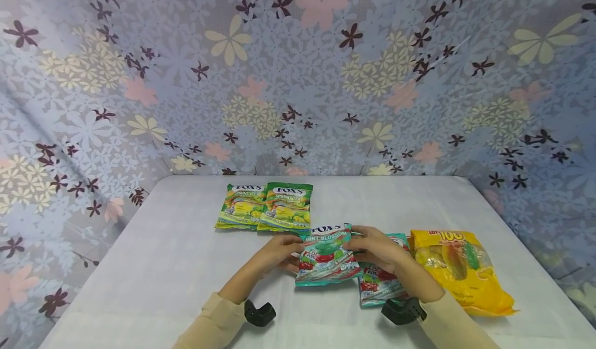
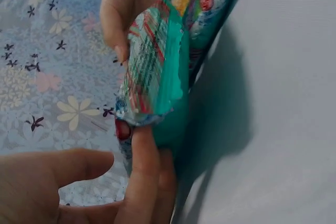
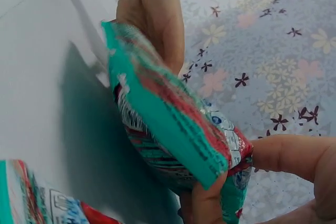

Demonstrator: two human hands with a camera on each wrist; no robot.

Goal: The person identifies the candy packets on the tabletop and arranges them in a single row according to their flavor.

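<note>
A green Fox's Mint Blossom candy bag [image 1: 326,256] is held up off the white table between both hands, its printed front facing the head camera. My right hand [image 1: 379,248] pinches its right edge; in the right wrist view the thumb [image 3: 286,153] meets the wrapper with a finger on the other side. My left hand [image 1: 277,253] is at the left edge. In the left wrist view its extended fingers [image 2: 144,169] touch the bag, while the thumb stands apart from it. A second Mint Blossom bag [image 1: 379,287] lies partly hidden beneath the right hand and forearm.
Two yellow-green Fox's Spring Tea bags [image 1: 242,207] lie side by side, slightly overlapping, toward the back left. A large yellow Lot 100 bag [image 1: 465,282] is at the right. The white table [image 1: 186,266] ends at a floral cloth backdrop [image 1: 298,80].
</note>
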